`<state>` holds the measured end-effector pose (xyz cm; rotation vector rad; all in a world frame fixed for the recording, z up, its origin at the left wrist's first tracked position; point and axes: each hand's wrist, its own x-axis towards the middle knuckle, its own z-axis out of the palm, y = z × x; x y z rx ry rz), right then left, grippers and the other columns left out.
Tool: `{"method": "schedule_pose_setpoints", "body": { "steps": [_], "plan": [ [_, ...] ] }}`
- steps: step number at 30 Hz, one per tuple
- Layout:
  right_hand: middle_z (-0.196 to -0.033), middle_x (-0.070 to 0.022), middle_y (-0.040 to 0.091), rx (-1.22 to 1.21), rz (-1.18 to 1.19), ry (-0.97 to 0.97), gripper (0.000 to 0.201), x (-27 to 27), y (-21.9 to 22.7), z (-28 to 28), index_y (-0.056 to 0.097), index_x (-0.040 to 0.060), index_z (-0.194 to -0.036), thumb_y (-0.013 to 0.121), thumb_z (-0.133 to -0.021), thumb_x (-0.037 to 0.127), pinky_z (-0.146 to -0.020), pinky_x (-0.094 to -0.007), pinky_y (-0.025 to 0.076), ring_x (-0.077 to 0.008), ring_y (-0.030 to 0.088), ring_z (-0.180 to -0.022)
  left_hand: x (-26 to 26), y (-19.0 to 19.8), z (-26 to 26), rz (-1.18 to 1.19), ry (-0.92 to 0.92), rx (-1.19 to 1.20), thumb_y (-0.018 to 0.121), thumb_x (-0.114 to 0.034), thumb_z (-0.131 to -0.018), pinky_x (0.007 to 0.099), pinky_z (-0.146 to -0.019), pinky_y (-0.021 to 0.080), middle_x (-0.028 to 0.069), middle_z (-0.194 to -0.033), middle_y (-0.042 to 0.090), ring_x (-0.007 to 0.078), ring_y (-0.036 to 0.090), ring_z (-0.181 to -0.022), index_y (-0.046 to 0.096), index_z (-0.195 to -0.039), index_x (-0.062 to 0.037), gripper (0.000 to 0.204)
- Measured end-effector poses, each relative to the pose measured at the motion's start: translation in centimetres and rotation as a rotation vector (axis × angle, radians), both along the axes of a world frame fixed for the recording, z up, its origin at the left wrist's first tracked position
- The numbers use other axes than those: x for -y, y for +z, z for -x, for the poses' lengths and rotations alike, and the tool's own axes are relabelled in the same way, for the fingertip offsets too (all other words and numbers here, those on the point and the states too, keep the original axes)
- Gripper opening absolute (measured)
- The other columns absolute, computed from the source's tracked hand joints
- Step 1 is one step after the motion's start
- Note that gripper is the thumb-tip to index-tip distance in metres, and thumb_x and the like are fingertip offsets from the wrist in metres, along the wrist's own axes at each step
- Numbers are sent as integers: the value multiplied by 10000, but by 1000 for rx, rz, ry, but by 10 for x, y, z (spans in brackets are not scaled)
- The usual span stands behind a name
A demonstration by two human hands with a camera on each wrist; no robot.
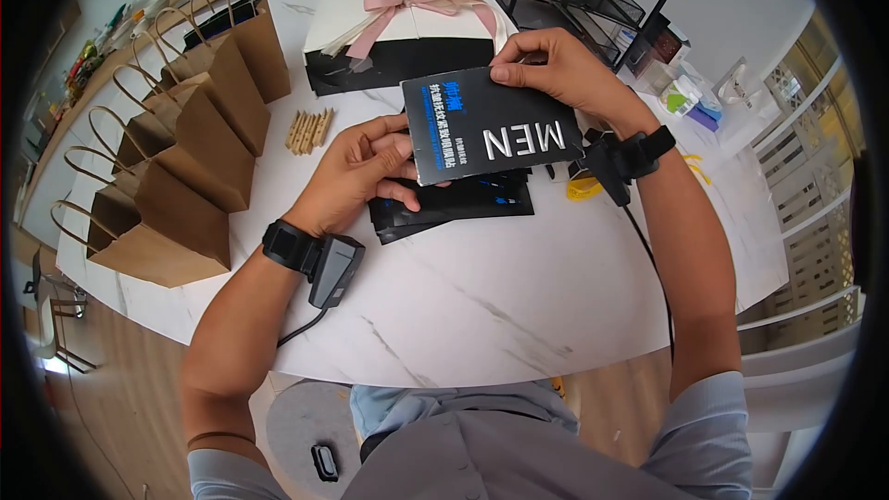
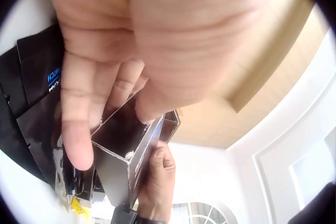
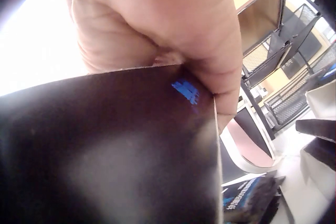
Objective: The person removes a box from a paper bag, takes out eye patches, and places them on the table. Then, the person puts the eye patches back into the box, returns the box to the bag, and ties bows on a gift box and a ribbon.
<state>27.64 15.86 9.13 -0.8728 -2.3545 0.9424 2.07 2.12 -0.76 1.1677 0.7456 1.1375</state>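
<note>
A black box [image 1: 491, 130] with silver MEN lettering and blue and white print is held tilted above the table. My right hand [image 1: 560, 74] pinches its far edge, thumb on the printed face and fingers behind. At the box's left end is my left hand [image 1: 366, 167]; in the left wrist view its thumb lies against the box [image 2: 113, 171] and its other fingers reach round the end, partly hidden. Flat black packets [image 1: 454, 213] with blue print are stacked on the table just under the box. Up close, the right wrist view shows a dark box face [image 3: 105, 145].
Several brown paper bags [image 1: 185, 148] stand in a row at left, beside small wooden clothespins [image 1: 310, 130]. A white-and-black gift box [image 1: 398, 23] with a pink ribbon sits behind. Something yellow [image 1: 583, 188] lies by the right wrist. A black mesh rack [image 1: 565, 0] stands at back right.
</note>
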Motion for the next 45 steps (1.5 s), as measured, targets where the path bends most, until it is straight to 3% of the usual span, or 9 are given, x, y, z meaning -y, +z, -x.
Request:
{"method": "schedule_pose_setpoints", "body": {
  "steps": [5, 14, 19, 26, 30, 32, 35, 39, 45],
  "plan": [
    [-862, -17, 703, 8, 44, 75, 273, -7, 3, 1, 732, 29, -941, 791, -879, 288, -755, -232, 502, -85, 640, -809, 0, -1, 0, -16, -13, -29, 606, -184, -1012, 292, -663, 635, 193, -1140, 681, 277, 722, -988, 410, -1382, 99, 505],
    [-844, -25, 710, 252, -64, 188, 277, -12, 41, 18, 755, 56, -917, 780, -872, 328, -781, -283, 488, -109, 646, -825, 2, 4, 0, -6, -45, 41, 622, -142, -1002, 292, -713, 629, 178, -1097, 687, 259, 732, -958, 400, -1342, 102, 474],
    [-855, -5, 704, 312, -98, 223, 276, -20, 38, 26, 734, 32, -970, 773, -893, 295, -772, -234, 498, -67, 637, -809, 0, 0, 3, 18, -43, 44, 635, -133, -988, 300, -724, 632, 144, -1068, 673, 245, 724, -947, 418, -1305, 68, 434],
    [-874, 2, 691, 353, -124, 169, 276, -25, 32, 35, 731, 47, -966, 788, -879, 302, -772, -234, 494, -69, 627, -828, -1, 4, -2, 140, 85, 0, 586, -19, -945, 317, -740, 646, 126, -987, 658, 244, 725, -932, 430, -1279, 71, 380],
    [-929, -5, 687, 100, -62, 10, 251, -27, 27, 44, 731, 48, -978, 796, -874, 266, -781, -225, 499, -82, 622, -834, -5, -4, 6, 112, 137, 100, 485, 68, -933, 322, -741, 649, 208, -1166, 630, 253, 727, -940, 419, -1302, 63, 375],
    [-913, -3, 687, 27, 78, 59, 237, -28, 24, 45, 727, 46, -968, 791, -879, 256, -777, -215, 497, -77, 619, -831, -5, 0, 9, 130, 109, 160, 482, 35, -952, 318, -737, 647, 227, -1202, 625, 255, 733, -925, 402, -1321, 56, 378],
    [-891, 10, 683, 125, 26, -26, 245, -41, 20, 43, 724, 59, -972, 756, -918, 296, -751, -199, 489, -54, 611, -820, -5, 1, 6, 132, -40, 460, 499, -52, -1011, 339, -761, 648, 217, -1119, 664, 273, 743, -876, 313, -1389, 43, 431],
    [-867, 33, 676, 161, 90, -118, 268, -47, 11, 41, 719, 65, -972, 707, -961, 333, -691, -188, 479, -26, 602, -770, -4, -4, 4, 67, 13, 306, 565, -132, -1018, 355, -788, 650, 230, -1108, 650, 283, 745, -891, 183, -1454, 12, 596],
    [-837, 40, 676, 163, 137, -89, 286, -48, 0, 39, 708, 61, -938, 703, -962, 345, -662, -193, 484, -21, 603, -724, 0, 1, 1, 38, 45, 275, 613, -116, -992, 379, -781, 649, 206, -1098, 653, 270, 742, -891, 187, -1450, 11, 638]
  ]
}}
